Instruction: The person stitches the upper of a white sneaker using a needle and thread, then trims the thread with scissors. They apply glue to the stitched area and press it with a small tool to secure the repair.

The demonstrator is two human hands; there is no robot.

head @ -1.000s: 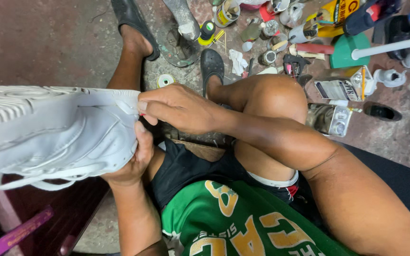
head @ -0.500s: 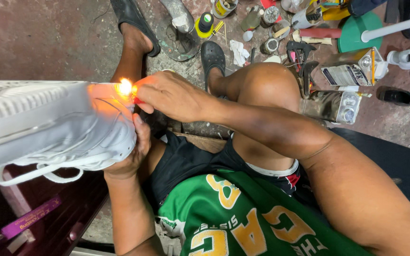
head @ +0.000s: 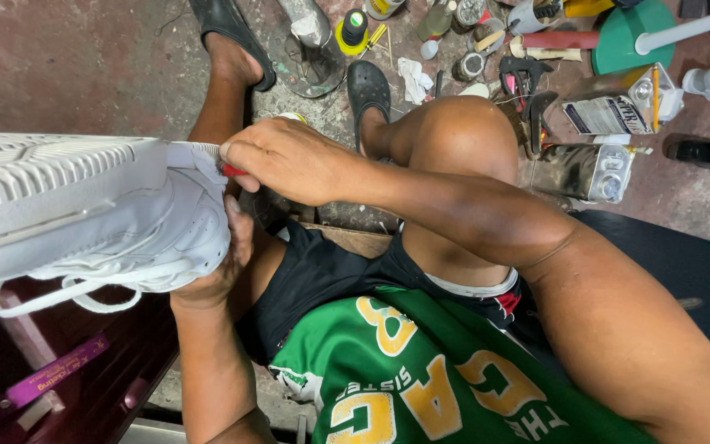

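Observation:
A white sneaker [head: 84, 210] lies sole-up on its side at the left, laces hanging below. My left hand [head: 222, 267] grips it from underneath at the toe end. My right hand [head: 289, 160] is closed around a small red lighter [head: 233, 171], pressed against the sole edge at the toe. No flame shows. My bent right knee [head: 454, 140] rises just behind the right hand.
On the concrete floor ahead lie several bottles, tins and tools, two metal cans [head: 593, 168], a green round stand [head: 630, 37] and a black shoe [head: 700, 150]. Black sandals [head: 369, 86] are on my feet. Dark red furniture [head: 59, 370] sits at lower left.
Half a second ago a flame burned at the sneaker's toe by my right hand; now it is out. The right hand has stayed at the toe edge.

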